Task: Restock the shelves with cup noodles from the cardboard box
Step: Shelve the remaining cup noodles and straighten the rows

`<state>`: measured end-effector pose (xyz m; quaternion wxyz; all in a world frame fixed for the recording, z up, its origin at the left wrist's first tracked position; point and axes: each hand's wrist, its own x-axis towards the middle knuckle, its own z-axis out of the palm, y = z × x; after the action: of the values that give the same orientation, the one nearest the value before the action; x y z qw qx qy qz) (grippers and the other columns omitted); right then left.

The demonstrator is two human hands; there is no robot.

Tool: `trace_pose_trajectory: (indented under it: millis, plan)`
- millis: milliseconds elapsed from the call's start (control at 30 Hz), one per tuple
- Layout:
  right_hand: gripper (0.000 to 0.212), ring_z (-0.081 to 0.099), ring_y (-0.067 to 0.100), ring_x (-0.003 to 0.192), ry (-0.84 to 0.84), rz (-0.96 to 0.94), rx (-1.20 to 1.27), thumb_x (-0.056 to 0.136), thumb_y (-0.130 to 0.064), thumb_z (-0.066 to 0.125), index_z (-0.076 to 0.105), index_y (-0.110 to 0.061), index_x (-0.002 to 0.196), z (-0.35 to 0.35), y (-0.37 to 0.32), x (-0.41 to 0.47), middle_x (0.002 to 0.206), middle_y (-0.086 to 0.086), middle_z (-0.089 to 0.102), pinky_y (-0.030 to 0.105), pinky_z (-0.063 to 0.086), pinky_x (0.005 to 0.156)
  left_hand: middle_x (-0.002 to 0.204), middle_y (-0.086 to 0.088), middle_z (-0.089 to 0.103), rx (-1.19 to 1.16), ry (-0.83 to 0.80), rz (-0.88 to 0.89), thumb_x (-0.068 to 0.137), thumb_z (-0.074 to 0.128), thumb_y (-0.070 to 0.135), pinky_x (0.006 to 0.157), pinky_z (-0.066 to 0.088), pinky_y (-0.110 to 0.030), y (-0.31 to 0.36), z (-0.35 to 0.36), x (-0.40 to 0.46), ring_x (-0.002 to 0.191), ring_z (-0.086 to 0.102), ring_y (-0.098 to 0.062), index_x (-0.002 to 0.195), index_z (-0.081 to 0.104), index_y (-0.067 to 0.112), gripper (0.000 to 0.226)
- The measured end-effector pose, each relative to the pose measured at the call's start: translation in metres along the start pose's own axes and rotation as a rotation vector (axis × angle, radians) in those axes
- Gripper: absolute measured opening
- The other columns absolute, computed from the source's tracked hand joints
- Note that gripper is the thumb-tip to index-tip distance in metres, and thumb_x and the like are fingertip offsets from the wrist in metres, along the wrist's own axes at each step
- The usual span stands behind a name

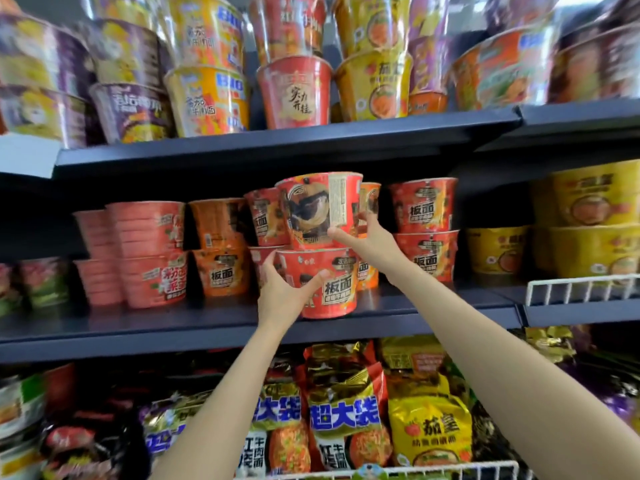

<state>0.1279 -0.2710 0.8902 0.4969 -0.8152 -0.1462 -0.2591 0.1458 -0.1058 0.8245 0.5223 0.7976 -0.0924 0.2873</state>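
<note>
Dark blue shop shelving fills the view, three levels of it packed with instant noodles. On the middle shelf (pixel 214 323), at the centre, two red cup noodles stand one on top of the other, and both hands are on them. The left hand (pixel 282 296) comes up from 6 o'clock and grips the lower red cup (pixel 329 284), thumb across its front and fingers curled round its left side; that cup rests on the shelf near the front edge. The right hand (pixel 369 237) reaches in from 4 o'clock and holds the upper red cup (pixel 317 211) low on its right side, thumb on the front and fingers behind; this cup sits on the lid of the lower one and leans slightly left.

Just behind the pair, more red cups of the same kind are stacked two high. At 3 o'clock stands another two-high red stack (pixel 426 230), and beyond it yellow bowls (pixel 585 220) behind a white wire divider (pixel 581 289). At 9 o'clock are orange cups (pixel 221 247), then pink ribbed cups (pixel 152 254), also two high.

At 12 o'clock the upper shelf (pixel 277 147) carries purple, yellow and red cups in tall stacks. At 6 o'clock, between the forearms, the bottom level holds bagged noodles (pixel 346 420) in red, gold and yellow packs behind a white wire rail (pixel 450 471). The cardboard box is out of view.
</note>
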Motion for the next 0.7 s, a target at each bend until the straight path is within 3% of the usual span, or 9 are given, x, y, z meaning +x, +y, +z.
trace_pose_trajectory:
  millis: [100,167,233,300,367,433,567,700]
  plan:
    - [0.078,0.035,0.019,0.135,-0.041,-0.071,-0.059,0.087,-0.045,0.060,0.022,-0.014,0.148,-0.002,0.006,-0.002,0.149,0.003,0.036,0.025,0.030,0.100,0.146,-0.001,0.038,0.042,-0.013,-0.004,0.048,0.060,0.082,0.102,0.042,-0.045,-0.001,0.004,0.001,0.128,0.045,-0.023,0.145,0.009,0.032,0.120]
    - [0.075,0.034,0.017,0.136,-0.092,-0.110,-0.080,0.090,-0.042,0.059,0.022,-0.015,0.148,-0.009,0.013,-0.006,0.150,0.002,0.035,0.021,0.027,0.097,0.152,-0.004,0.025,0.068,0.065,0.064,0.058,0.068,0.072,0.107,0.035,-0.043,0.001,0.006,-0.001,0.136,0.033,-0.022,0.147,0.008,0.029,0.115]
    - [0.078,0.032,0.016,0.138,-0.123,-0.155,-0.169,0.088,-0.045,0.059,0.018,-0.017,0.150,-0.016,0.021,-0.010,0.152,0.000,0.032,0.025,0.028,0.104,0.151,-0.007,0.024,0.103,0.246,0.263,0.073,0.070,0.054,0.109,0.029,-0.038,0.003,0.006,-0.008,0.138,0.025,-0.020,0.145,0.021,0.020,0.094]
    - [0.075,0.038,0.015,0.134,-0.121,-0.221,-0.250,0.088,-0.046,0.059,0.023,-0.023,0.148,-0.034,0.034,-0.013,0.149,-0.001,0.037,0.032,0.036,0.106,0.142,-0.007,0.038,0.118,0.393,0.563,0.080,0.062,0.036,0.109,0.029,-0.032,0.017,0.014,-0.019,0.132,0.033,-0.018,0.135,0.041,0.015,0.062]
    - [0.063,0.049,0.013,0.122,-0.101,-0.287,-0.312,0.088,-0.045,0.059,0.033,-0.028,0.143,-0.057,0.048,-0.014,0.138,-0.004,0.049,0.035,0.044,0.099,0.128,-0.003,0.052,0.113,0.401,0.816,0.083,0.058,0.022,0.105,0.033,-0.028,0.033,0.027,-0.028,0.122,0.044,-0.016,0.121,0.054,0.010,0.040]
    - [0.049,0.055,0.008,0.110,-0.063,-0.366,-0.406,0.089,-0.041,0.059,0.045,-0.028,0.134,-0.086,0.060,-0.010,0.125,-0.007,0.059,0.033,0.048,0.093,0.116,0.001,0.058,0.121,0.307,0.967,0.085,0.056,0.015,0.100,0.038,-0.026,0.053,0.046,-0.034,0.113,0.051,-0.012,0.113,0.059,0.009,0.028]
    - [0.024,0.061,0.007,0.095,-0.008,-0.496,-0.594,0.089,-0.034,0.059,0.062,-0.027,0.112,-0.146,0.084,0.008,0.105,-0.012,0.066,0.030,0.051,0.084,0.111,0.005,0.060,0.244,0.162,0.974,0.085,0.053,0.019,0.097,0.036,-0.014,0.084,0.093,-0.019,0.108,0.052,-0.008,0.114,0.059,0.014,0.030]
    - [0.023,0.061,0.007,0.093,-0.060,-0.511,-0.770,0.089,-0.035,0.056,0.064,-0.029,0.110,-0.195,0.107,0.036,0.102,-0.014,0.064,0.031,0.052,0.079,0.115,0.008,0.057,0.415,0.096,0.743,0.086,0.058,0.019,0.091,0.030,-0.010,0.097,0.140,0.020,0.110,0.050,-0.010,0.121,0.054,0.021,0.035]
